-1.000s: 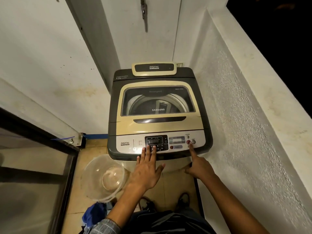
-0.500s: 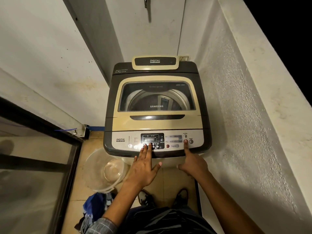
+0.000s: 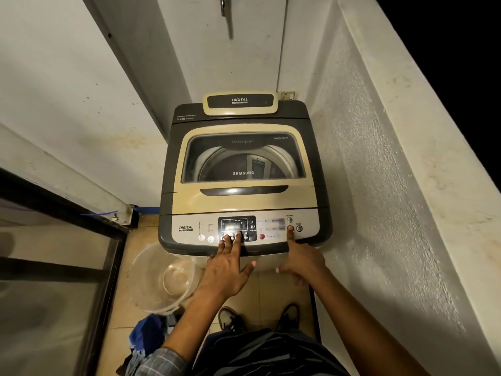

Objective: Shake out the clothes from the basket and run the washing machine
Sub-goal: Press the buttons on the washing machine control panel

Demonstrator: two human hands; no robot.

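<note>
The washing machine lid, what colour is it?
The lid is cream yellow with a dark see-through window, seen in the head view.

Rear panel point(image 3: 240, 102) of the washing machine point(image 3: 244, 175): we read "DIGITAL".
Left of it, on the machine's dark top: "6.2kg".
Lid window point(image 3: 242, 158): "Detergent", "SAMSUNG".
Front control panel point(image 3: 189, 230): "DIGITAL" at left, "Program" beside the red button point(image 3: 262, 236).
</note>
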